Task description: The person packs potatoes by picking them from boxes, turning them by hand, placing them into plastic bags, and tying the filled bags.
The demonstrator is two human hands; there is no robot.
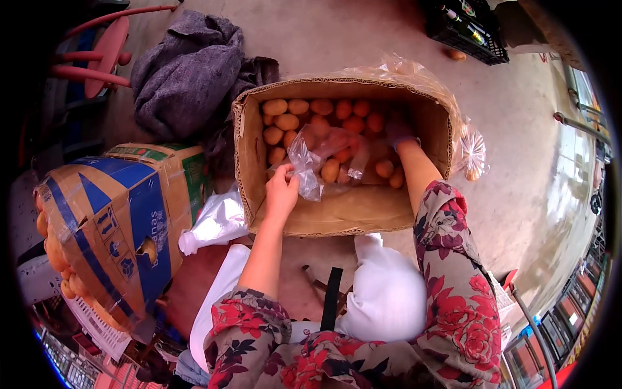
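Left hand (283, 185) was at the near left of the open cardboard box (343, 223), thumb and fingertips closed on the edge of the clear bag (310, 165). Right hand (400, 131) reached down into the far right part of the same box; fingers sat in shadow, so could not tell whether they were apart, together or clamped on something. Round orange-brown produce (286, 122) lay inside the box, mostly along the far side and left wall, a few pieces by the right forearm. Clear bag lay crumpled over the middle of the box, some pieces showing at and through it. More clear plastic (472, 150) hung outside the right wall.

White bag (219, 217) was just beside the box's near left corner. Blue-striped carton (133, 227) stood tilted further left, produce showing at its far left side. Dark cloth (188, 74) lay bunched on the floor (324, 39), beyond the carton. Black crate (468, 32) with bottles was at upper right, one loose piece (456, 54) on the floor near it.
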